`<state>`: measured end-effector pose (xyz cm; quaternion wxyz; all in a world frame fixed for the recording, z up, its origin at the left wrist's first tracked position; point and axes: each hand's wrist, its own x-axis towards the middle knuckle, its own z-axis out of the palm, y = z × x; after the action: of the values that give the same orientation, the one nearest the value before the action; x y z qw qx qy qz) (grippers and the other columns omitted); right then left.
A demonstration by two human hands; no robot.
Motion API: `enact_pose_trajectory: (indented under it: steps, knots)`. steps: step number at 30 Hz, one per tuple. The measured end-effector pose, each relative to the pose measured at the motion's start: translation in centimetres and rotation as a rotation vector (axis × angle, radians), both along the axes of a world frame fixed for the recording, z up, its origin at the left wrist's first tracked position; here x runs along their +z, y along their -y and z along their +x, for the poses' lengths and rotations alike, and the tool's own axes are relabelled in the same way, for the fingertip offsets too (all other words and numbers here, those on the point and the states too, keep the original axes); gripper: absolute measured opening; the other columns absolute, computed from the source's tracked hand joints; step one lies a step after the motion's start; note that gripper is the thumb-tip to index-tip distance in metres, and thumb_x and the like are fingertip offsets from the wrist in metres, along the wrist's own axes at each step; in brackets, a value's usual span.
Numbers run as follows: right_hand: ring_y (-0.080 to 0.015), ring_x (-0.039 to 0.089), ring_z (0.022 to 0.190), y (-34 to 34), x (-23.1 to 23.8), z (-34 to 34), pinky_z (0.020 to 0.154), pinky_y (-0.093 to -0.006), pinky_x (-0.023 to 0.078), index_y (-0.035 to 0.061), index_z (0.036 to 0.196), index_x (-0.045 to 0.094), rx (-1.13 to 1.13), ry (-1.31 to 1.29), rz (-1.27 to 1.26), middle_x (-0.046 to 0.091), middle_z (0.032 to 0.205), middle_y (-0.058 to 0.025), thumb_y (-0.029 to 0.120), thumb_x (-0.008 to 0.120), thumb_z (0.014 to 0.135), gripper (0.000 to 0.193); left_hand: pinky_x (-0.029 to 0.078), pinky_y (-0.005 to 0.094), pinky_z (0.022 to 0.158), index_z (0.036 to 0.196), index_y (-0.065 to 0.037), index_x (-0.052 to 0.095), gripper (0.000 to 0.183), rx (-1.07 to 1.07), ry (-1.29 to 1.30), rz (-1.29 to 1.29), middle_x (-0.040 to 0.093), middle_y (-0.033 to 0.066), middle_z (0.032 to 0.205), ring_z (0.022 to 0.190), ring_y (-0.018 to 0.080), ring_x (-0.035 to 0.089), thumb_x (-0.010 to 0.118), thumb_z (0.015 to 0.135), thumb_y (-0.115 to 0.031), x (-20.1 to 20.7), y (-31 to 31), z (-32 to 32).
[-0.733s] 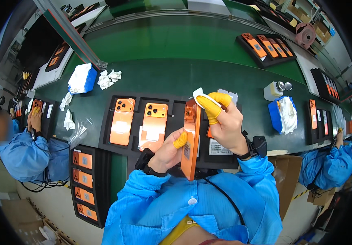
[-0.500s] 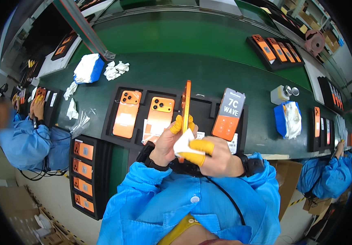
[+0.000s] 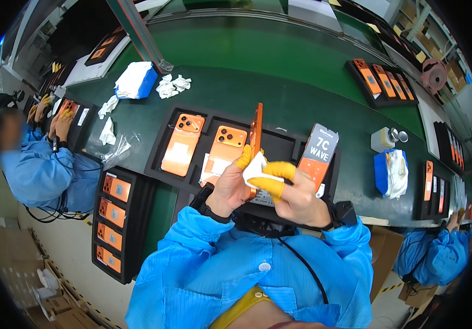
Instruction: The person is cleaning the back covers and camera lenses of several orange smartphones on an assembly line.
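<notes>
An orange smartphone [image 3: 257, 129] stands on edge in my left hand [image 3: 229, 189], its narrow side facing up at me. Yellow finger cots cover several of my fingertips. My right hand [image 3: 302, 197] pinches a folded white cloth [image 3: 254, 167] between its covered fingers, against the phone's lower part. Beneath both hands lies a black foam tray [image 3: 159, 156]. It holds an orange phone [image 3: 183, 145] at the left and a second one [image 3: 226, 148] beside it. At the tray's right is a phone with a grey and orange front film [image 3: 319, 153].
A blue box of white cloths [image 3: 147, 82] stands back left near crumpled cloths [image 3: 173, 85]. Another cloth box [image 3: 381, 174] and a metal-topped bottle [image 3: 381, 140] are at the right. Phone trays stand at left [image 3: 98, 241] and back right [image 3: 376, 98]. Co-workers [image 3: 44, 175] sit on both sides.
The view has shifted, so the bench things sit further right. My right hand and the cloth have moved slightly up along the phone, which stays in my left hand.
</notes>
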<state>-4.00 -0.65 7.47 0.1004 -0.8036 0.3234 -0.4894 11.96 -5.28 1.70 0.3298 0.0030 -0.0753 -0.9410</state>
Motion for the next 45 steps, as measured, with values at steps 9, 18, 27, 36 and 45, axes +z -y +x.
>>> enact_pose_trajectory:
  steps: [9,18,27,36,45]
  knots:
    - [-0.0229,0.063,0.084,4.6,1.4,-2.4,0.075,-0.0277,0.051,0.0036,0.11,0.066,-0.147,0.151,0.224,0.06,0.094,-0.0127,-0.01,0.053,0.082,0.034,0.038,0.0307,0.068,0.108,-0.012,0.056,0.027,0.062,0.329,0.255,0.054,0.0035,0.086,0.067,0.016,0.044,0.036,0.101,-0.03,3.3,0.7,-3.4]
    - [-0.0132,0.059,0.083,6.4,0.2,-2.5,0.073,-0.0237,0.047,0.0016,0.112,0.065,-0.183,0.477,0.292,0.058,0.092,-0.0055,-0.007,0.051,0.088,0.029,0.037,0.0293,0.063,0.106,-0.005,0.051,0.02,0.099,0.121,0.234,0.042,0.0031,0.078,0.06,0.0137,0.039,0.035,0.099,-0.015,3.7,2.5,-3.9]
    - [-0.0218,0.062,0.076,6.2,0.2,-2.5,0.064,-0.0262,0.049,0.0025,0.105,0.068,-0.389,0.233,-0.018,0.061,0.093,-0.0117,-0.006,0.064,0.076,0.031,0.036,0.0289,0.063,0.106,-0.006,0.05,0.018,0.101,0.137,0.337,0.043,0.004,0.08,0.059,0.013,0.036,0.035,0.099,-0.012,4.6,2.7,-4.1]
    - [-0.0209,0.055,0.061,4.0,-1.2,-1.9,0.047,-0.0313,0.041,0.0027,0.088,0.07,-0.341,-0.238,-0.4,0.062,0.092,-0.0096,0.009,0.066,0.05,0.039,0.048,0.0288,0.066,0.109,-0.002,0.051,0.022,0.272,0.448,0.536,0.054,0.0053,0.089,0.06,0.0123,0.044,0.035,0.099,-0.012,7.6,2.5,-5.2]
    - [-0.0219,0.051,0.062,6.1,0.1,-4.2,0.049,-0.0344,0.039,0.0039,0.091,0.07,-0.504,-0.268,-0.403,0.064,0.093,-0.0095,0.007,0.064,0.054,0.038,0.041,0.0299,0.063,0.104,-0.004,0.055,0.019,0.071,0.125,0.277,0.055,0.0055,0.087,0.056,0.0115,0.039,0.039,0.098,-0.013,2.9,2.9,-3.9]
